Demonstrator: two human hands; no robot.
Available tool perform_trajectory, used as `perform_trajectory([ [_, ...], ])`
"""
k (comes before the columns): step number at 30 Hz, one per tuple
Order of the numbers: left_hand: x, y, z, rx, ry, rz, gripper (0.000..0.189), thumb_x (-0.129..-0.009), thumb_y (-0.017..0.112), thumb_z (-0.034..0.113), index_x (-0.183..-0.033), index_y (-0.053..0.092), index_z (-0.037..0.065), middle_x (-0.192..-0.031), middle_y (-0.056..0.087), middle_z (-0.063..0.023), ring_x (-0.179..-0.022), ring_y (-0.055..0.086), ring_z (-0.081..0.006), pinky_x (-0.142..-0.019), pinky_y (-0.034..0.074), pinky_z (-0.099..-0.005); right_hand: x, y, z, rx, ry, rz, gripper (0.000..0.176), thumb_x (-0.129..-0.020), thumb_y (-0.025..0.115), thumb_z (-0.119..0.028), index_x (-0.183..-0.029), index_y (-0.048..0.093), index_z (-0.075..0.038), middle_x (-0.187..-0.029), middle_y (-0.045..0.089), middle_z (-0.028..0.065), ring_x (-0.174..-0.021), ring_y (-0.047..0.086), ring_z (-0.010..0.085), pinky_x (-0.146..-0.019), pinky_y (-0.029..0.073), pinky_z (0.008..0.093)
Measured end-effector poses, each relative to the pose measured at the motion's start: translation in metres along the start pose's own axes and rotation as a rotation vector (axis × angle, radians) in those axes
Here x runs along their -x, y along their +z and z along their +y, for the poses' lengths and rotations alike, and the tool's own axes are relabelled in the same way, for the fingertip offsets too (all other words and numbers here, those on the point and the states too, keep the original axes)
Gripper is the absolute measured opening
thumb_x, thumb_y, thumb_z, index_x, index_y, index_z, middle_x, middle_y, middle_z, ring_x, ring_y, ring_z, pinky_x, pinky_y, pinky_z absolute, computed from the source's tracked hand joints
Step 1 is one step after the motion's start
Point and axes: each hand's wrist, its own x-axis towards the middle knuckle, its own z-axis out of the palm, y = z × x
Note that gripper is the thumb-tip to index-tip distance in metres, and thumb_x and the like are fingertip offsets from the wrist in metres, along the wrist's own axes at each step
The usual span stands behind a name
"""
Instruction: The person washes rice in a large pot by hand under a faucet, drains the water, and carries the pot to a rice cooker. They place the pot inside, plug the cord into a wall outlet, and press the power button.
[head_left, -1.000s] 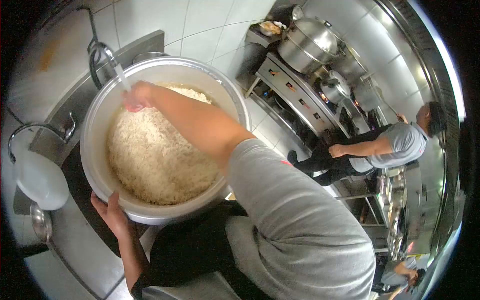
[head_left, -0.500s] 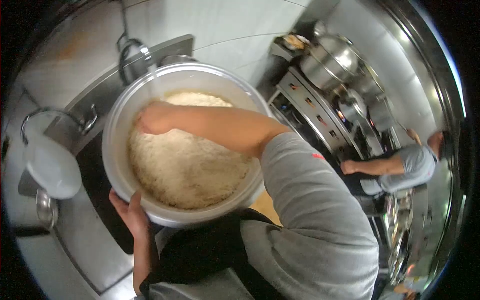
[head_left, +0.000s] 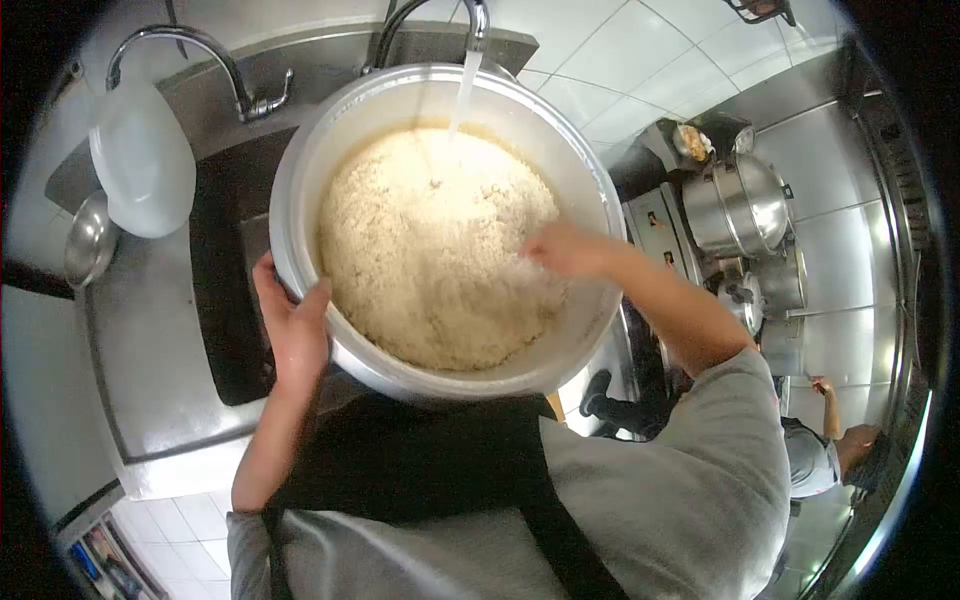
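Observation:
A large round metal pot [head_left: 290,235] sits at the sink, holding pale grains [head_left: 430,230] that look like rice in cloudy water. Water runs into it from a curved faucet [head_left: 478,28] at the back. My left hand [head_left: 298,325] grips the pot's rim at the lower left, thumb over the edge and fingers outside. Inside the pot on the right, my right hand [head_left: 562,250] is at the surface of the grains, its fingers bent and blurred, so what they hold is hidden.
On the left are a second faucet [head_left: 190,38], a white plastic jug [head_left: 145,165], a metal bowl [head_left: 92,240] and the dark sink basin [head_left: 235,270]. Large steel pots [head_left: 735,205] stand on the stove at right, with another person [head_left: 812,455] beyond.
My right hand has moved from the pot's left side to its right side. My left hand still holds the rim. The view has turned, and the running water shows more clearly.

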Motion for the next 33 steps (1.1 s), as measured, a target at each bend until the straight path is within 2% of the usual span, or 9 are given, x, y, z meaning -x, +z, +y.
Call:
perform_trajectory([
  [7, -0.001, -0.002, -0.005, -0.033, 0.029, 0.007, 0.049, -0.073, 0.055, -0.001, -0.117, 0.033, -0.002, -0.105, 0.048, -0.0135, -0.098, 0.048, -0.0191, -0.089, 0.038, -0.0300, 0.015, -0.021, 0.076, 0.701, 0.011, 0.686, 0.012, -0.075, 0.049, -0.007, -0.078, 0.061, -0.003, -0.081, 0.062, 0.0177, -0.079, 0.060, 0.0305, -0.069, 0.049, 0.0394],
  [10, 0.000, -0.001, -0.004, -0.021, 0.005, 0.020, 0.050, -0.072, 0.054, -0.002, -0.117, 0.032, -0.002, -0.105, 0.047, -0.0142, -0.098, 0.048, -0.0197, -0.089, 0.038, -0.0309, 0.031, 0.007, 0.059, 0.685, -0.242, 0.243, 0.009, -0.070, 0.054, -0.005, -0.074, 0.060, 0.000, -0.072, 0.062, 0.0166, -0.071, 0.061, 0.0311, -0.066, 0.049, 0.0361],
  [12, -0.003, -0.004, -0.009, -0.047, 0.022, 0.007, 0.050, -0.073, 0.053, -0.002, -0.118, 0.032, -0.002, -0.106, 0.047, -0.0149, -0.099, 0.048, -0.0203, -0.089, 0.039, -0.0319, 0.037, -0.018, -0.032, -0.204, -0.060, -0.198, 0.008, -0.066, 0.058, -0.003, -0.072, 0.062, 0.001, -0.068, 0.063, 0.0118, -0.064, 0.061, 0.0243, -0.062, 0.049, 0.0302],
  [14, -0.002, -0.003, -0.007, -0.022, 0.023, 0.013, 0.050, -0.073, 0.054, -0.002, -0.118, 0.031, -0.002, -0.106, 0.047, -0.0152, -0.098, 0.049, -0.0203, -0.087, 0.040, -0.0320, -0.003, -0.014, -0.032, -0.639, -0.139, -0.046, 0.017, -0.075, 0.055, -0.005, -0.091, 0.061, -0.002, -0.068, 0.059, 0.0035, -0.056, 0.054, 0.0110, -0.057, 0.046, 0.0268],
  [20, 0.000, -0.002, -0.003, -0.008, 0.055, 0.028, 0.055, -0.074, 0.055, -0.002, -0.121, 0.027, -0.003, -0.104, 0.051, -0.0181, -0.095, 0.054, -0.0224, -0.082, 0.045, -0.0316, -0.143, -0.094, -0.039, -1.617, -0.143, 0.484, 0.021, -0.084, 0.057, -0.012, -0.095, 0.060, 0.006, -0.080, 0.062, 0.0099, -0.073, 0.059, 0.0163, -0.069, 0.050, 0.0265],
  [23, -0.001, -0.002, -0.005, 0.005, -0.001, 0.035, 0.057, -0.072, 0.055, -0.001, -0.122, 0.027, -0.004, -0.102, 0.053, -0.0192, -0.094, 0.055, -0.0225, -0.082, 0.045, -0.0317, -0.156, -0.115, -0.060, -1.580, -0.233, 0.434, 0.021, -0.085, 0.057, -0.015, -0.090, 0.061, 0.005, -0.080, 0.062, 0.0112, -0.075, 0.059, 0.0185, -0.069, 0.049, 0.0254],
  [27, -0.003, -0.003, -0.012, -0.035, 0.032, 0.055, 0.057, -0.070, 0.056, 0.002, -0.121, 0.030, -0.004, -0.101, 0.053, -0.0194, -0.093, 0.055, -0.0235, -0.085, 0.043, -0.0320, -0.214, -0.090, -0.082, -0.642, -0.057, 0.690, 0.018, -0.081, 0.062, -0.022, -0.088, 0.067, -0.006, -0.089, 0.066, 0.0103, -0.081, 0.061, 0.0202, -0.074, 0.048, 0.0296],
  [31, -0.003, -0.006, -0.011, -0.122, 0.067, 0.047, 0.057, -0.070, 0.056, 0.002, -0.120, 0.030, -0.005, -0.101, 0.053, -0.0192, -0.094, 0.054, -0.0239, -0.086, 0.042, -0.0325, -0.192, -0.024, -0.149, -0.147, -0.653, 0.603, 0.032, -0.068, 0.070, -0.029, -0.090, 0.067, -0.006, -0.090, 0.064, 0.0144, -0.081, 0.061, 0.0283, -0.077, 0.048, 0.0349],
  [33, -0.002, -0.005, -0.006, -0.141, 0.049, 0.047, 0.056, -0.070, 0.055, 0.002, -0.120, 0.030, -0.005, -0.101, 0.053, -0.0194, -0.095, 0.054, -0.0237, -0.087, 0.041, -0.0328, -0.138, 0.009, -0.165, -0.091, -0.692, 0.384, 0.037, -0.061, 0.073, -0.030, -0.091, 0.067, -0.010, -0.101, 0.060, 0.0122, -0.099, 0.055, 0.0295, -0.091, 0.039, 0.0416],
])
